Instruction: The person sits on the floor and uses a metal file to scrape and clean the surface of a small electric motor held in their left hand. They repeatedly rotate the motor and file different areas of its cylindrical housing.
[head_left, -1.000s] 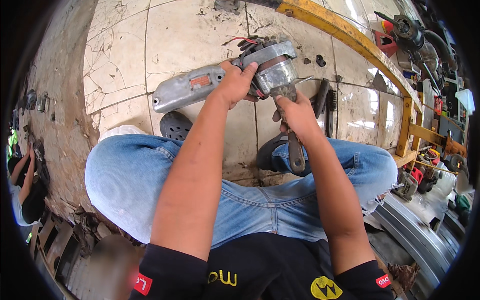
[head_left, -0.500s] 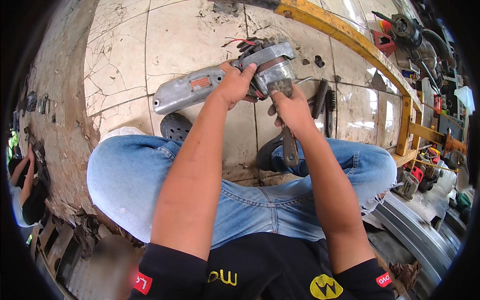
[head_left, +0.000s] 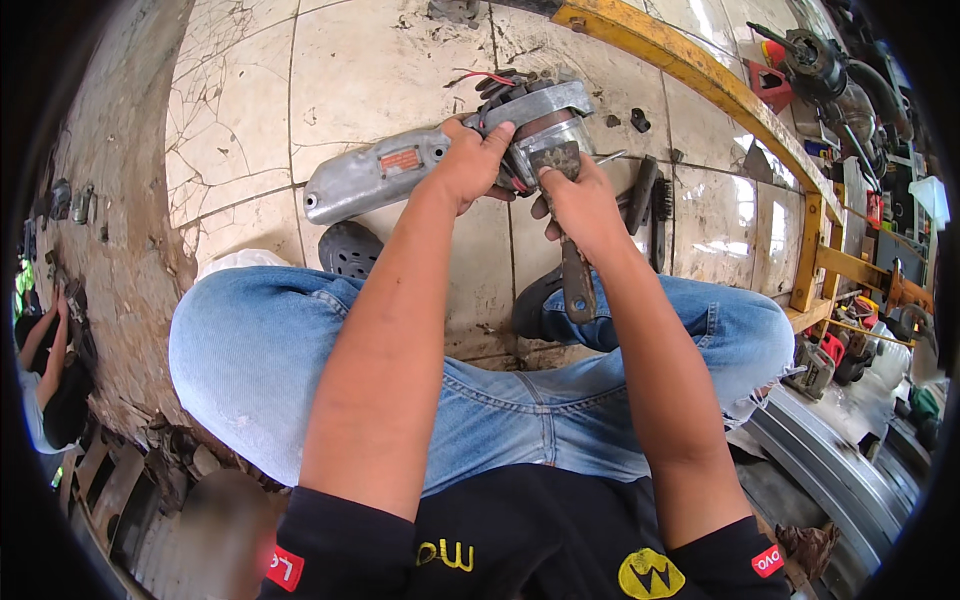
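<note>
My left hand (head_left: 472,162) grips the side of a grey metal alternator (head_left: 548,104), thumb on its casing. Red wires and dark parts show at its far end. In my right hand (head_left: 583,208) is a worn scraper (head_left: 577,280), its handle pointing back toward me and its broad blade lying against the near side of the casing. Left of the alternator, a long grey metal cover (head_left: 365,184) with an orange label rests on the tiles. My left fingertips are partly hidden behind the casing.
Right of my hands lie a wire brush (head_left: 659,222) and a dark bar (head_left: 641,196). A yellow metal frame (head_left: 690,75) crosses the far right. Tools and machine parts crowd the right edge. A dark clog (head_left: 348,250) sits by my left knee; another person's arms (head_left: 52,345) show far left.
My right hand has pushed the scraper slightly away from me along the casing. The left hand keeps its hold on the alternator.
</note>
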